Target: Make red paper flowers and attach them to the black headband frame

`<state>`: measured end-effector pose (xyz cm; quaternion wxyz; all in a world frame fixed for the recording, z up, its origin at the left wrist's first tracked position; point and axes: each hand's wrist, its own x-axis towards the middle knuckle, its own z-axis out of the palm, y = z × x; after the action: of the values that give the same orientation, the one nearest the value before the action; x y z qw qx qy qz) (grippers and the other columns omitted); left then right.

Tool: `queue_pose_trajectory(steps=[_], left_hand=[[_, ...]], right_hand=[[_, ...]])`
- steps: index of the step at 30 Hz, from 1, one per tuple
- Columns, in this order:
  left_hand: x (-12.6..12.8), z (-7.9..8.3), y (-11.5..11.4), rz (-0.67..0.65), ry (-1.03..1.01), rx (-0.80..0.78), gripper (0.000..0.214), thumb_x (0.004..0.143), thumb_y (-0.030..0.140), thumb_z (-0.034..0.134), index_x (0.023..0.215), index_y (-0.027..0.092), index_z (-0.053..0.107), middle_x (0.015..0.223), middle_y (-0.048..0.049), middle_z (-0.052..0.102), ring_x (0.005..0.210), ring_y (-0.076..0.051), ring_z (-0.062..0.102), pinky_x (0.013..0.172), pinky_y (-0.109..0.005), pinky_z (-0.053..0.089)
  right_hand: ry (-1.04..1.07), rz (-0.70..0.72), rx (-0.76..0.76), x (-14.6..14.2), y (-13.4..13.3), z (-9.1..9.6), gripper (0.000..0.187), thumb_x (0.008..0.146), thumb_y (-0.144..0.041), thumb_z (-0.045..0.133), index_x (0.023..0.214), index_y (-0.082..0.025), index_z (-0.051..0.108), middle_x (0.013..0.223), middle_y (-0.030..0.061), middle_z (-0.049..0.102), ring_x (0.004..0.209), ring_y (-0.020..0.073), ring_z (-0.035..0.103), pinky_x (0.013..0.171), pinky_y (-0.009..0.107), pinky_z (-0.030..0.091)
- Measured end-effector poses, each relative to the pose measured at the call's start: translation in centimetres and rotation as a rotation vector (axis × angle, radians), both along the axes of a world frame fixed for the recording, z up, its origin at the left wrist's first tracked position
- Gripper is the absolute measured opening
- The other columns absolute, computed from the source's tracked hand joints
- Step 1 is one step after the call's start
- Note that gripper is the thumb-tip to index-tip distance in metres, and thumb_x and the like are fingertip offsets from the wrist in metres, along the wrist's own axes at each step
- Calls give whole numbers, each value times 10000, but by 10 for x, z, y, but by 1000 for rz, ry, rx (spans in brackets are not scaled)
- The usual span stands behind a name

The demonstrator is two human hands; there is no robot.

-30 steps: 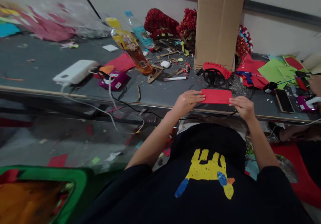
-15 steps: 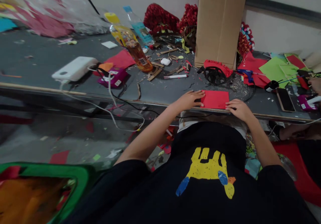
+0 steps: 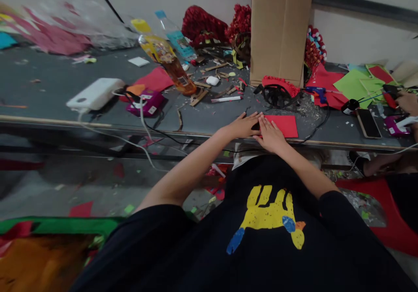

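Note:
A folded red paper sheet (image 3: 284, 125) lies flat on the grey table (image 3: 48, 87) near its front edge. My left hand (image 3: 243, 125) rests open beside the sheet's left end, fingers stretched toward it. My right hand (image 3: 270, 134) lies flat and open on the sheet's left part, fingers pointing away from me, pressing down. The two hands touch side by side.
A tall cardboard piece (image 3: 281, 28) stands behind the sheet. Nearby are a black-and-red ring (image 3: 277, 92), a white marker (image 3: 227, 99), a tilted bottle (image 3: 166, 59), a white power bank (image 3: 94, 94) with cables, a phone (image 3: 367, 123), and green papers (image 3: 355, 85). Another person's hand (image 3: 406, 102) shows at right.
The red sheet went from held above the table edge to lying flat. My right hand slid from the sheet's right end to its left part, next to my left hand.

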<state>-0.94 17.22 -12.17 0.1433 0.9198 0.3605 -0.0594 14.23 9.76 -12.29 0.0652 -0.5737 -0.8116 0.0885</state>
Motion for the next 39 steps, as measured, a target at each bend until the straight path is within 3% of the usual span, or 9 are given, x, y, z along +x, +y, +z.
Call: queue_pose_trajectory(steps=[6,12,18,23,26,30,33,36,39], left_hand=[[0,-1,2,1,-60,-16,741,908,498,424,1515,202,120,1568,-100,142,1459,-255,114,1165,-498,55],[1,2,-1,27,-55,-44,779,897,556,407,1517,202,93,1573,-95,105,1462,-258,88,1161,-510,38],[2,-3,2,26,-64,-37,799,885,579,396,1516,194,93,1573,-102,96,1464,-248,80,1160,-513,22],[1,-7,4,29,-93,-39,818,869,604,401,1514,191,114,1571,-100,116,1463,-250,91,1159,-520,29],[1,-3,7,22,-80,-36,839,851,625,421,1510,188,143,1567,-111,138,1458,-263,118,1160,-509,63],[10,9,16,36,-65,-15,977,746,643,576,1499,153,192,1533,-169,245,1400,-301,290,1124,-413,251],[25,17,30,60,-75,0,1034,606,592,728,1454,162,320,1477,-178,368,1312,-329,418,1038,-367,368],[39,19,44,131,-109,-53,819,556,466,788,1278,161,548,1251,-153,608,1107,-318,580,898,-342,451],[40,18,50,179,-254,-140,405,600,359,756,941,151,685,853,-76,706,824,-238,638,743,-285,456]], right_hand=[[17,-116,-53,13,3,-4,783,919,-571,280,1477,-24,220,1568,151,185,1466,281,133,1188,438,116],[-13,-267,-95,48,3,1,646,947,-412,277,1487,-64,209,1578,112,167,1466,251,145,1191,444,111],[-46,-361,-66,88,-7,-1,660,944,-428,265,1481,-48,214,1573,138,169,1460,257,171,1184,477,132],[-49,-393,-51,98,-12,-4,601,952,-345,220,1479,-56,229,1570,116,196,1458,270,173,1175,508,138],[-17,-445,12,101,-10,-8,569,938,-262,241,1453,-21,286,1554,158,237,1453,294,179,1169,510,148],[205,-509,216,111,-7,-16,498,906,-227,317,1362,-79,452,1518,161,332,1437,284,238,1154,530,169],[565,-463,408,119,-7,-22,416,911,-324,352,1214,-143,572,1372,161,527,1299,227,463,1070,443,360],[904,-496,499,123,-9,-25,463,868,-414,448,1216,-120,531,1065,144,678,933,178,641,847,329,503],[1020,-572,527,123,-12,-24,533,819,-457,523,1228,-115,500,924,85,679,770,144,618,741,278,504]])
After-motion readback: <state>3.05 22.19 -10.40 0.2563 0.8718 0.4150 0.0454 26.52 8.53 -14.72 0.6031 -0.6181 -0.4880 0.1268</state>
